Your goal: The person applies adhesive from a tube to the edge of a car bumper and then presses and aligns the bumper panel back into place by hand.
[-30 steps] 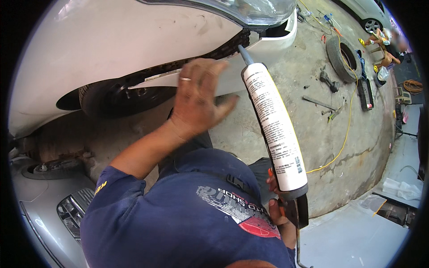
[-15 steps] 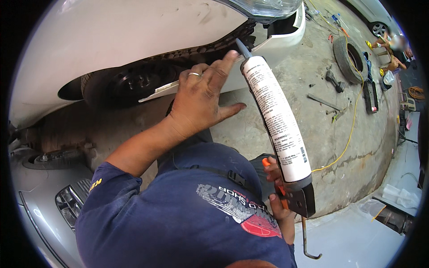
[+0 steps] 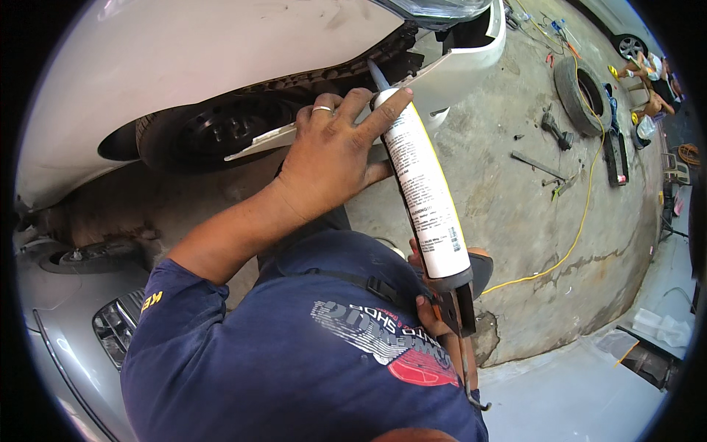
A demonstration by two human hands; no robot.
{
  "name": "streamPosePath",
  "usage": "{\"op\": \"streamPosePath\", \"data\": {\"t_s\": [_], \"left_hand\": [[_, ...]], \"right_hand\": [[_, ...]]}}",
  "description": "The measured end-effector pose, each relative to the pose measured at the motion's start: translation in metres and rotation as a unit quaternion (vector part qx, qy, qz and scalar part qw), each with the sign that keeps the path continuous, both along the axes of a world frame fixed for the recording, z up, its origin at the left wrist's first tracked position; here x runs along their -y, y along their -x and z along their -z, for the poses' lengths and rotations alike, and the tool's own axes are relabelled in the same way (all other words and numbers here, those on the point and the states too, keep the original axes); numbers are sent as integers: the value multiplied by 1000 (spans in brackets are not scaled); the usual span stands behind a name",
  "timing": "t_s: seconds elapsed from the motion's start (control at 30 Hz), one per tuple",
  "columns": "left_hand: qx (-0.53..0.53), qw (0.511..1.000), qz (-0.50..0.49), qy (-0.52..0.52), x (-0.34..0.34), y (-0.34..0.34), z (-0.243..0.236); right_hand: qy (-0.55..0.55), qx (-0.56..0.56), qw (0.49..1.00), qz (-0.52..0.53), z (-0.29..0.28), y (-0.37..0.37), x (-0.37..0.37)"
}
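Note:
My left hand (image 3: 331, 151) lies on the upper end of a white caulking cartridge (image 3: 427, 195), its index finger over it and its thumb partly hidden behind it. My right hand (image 3: 431, 313), partly hidden, grips the handle of the caulking gun (image 3: 459, 309) that holds the cartridge, near my waist. The grey nozzle (image 3: 378, 74) points into a dark gap along the edge of a white car panel (image 3: 221, 51). Below that gap are the white bumper piece (image 3: 468, 66), standing away from the panel, and a dark wheel (image 3: 213, 129).
A loose tyre (image 3: 571, 96), metal tools (image 3: 552, 132) and a yellow cord (image 3: 567, 250) lie on the concrete floor to the right. Seated people (image 3: 648, 96) are at the far right. A silver car (image 3: 66, 346) is at lower left, a pale panel (image 3: 560, 398) at lower right.
My left hand has moved right onto the cartridge's front end. The gun has shifted left and up, its nozzle now deeper toward the gap, and my right hand has moved left and up with it.

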State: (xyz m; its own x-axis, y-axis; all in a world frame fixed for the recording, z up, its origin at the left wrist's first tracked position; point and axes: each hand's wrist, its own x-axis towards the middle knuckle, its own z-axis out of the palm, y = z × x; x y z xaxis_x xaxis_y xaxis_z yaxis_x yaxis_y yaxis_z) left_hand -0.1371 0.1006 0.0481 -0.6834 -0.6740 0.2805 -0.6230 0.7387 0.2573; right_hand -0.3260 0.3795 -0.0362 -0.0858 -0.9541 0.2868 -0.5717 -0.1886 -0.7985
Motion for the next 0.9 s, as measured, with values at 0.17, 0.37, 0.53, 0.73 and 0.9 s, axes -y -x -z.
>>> {"op": "streamPosePath", "data": {"t_s": [0.17,0.37,0.53,0.73,0.9], "left_hand": [[-3,1000,5,16,4,-3,7],[-24,998,17,48,4,0,12],[-17,1000,8,24,3,3,2],[7,1000,7,0,4,11,-6],[-22,999,-15,44,8,18,17]], "right_hand": [[1,5,1000,15,19,-2,-6],[19,220,975,-12,28,-10,9],[30,163,986,-14,32,-7,12],[57,270,961,-11,47,-11,16],[-4,201,979,26,39,-10,8]]}}
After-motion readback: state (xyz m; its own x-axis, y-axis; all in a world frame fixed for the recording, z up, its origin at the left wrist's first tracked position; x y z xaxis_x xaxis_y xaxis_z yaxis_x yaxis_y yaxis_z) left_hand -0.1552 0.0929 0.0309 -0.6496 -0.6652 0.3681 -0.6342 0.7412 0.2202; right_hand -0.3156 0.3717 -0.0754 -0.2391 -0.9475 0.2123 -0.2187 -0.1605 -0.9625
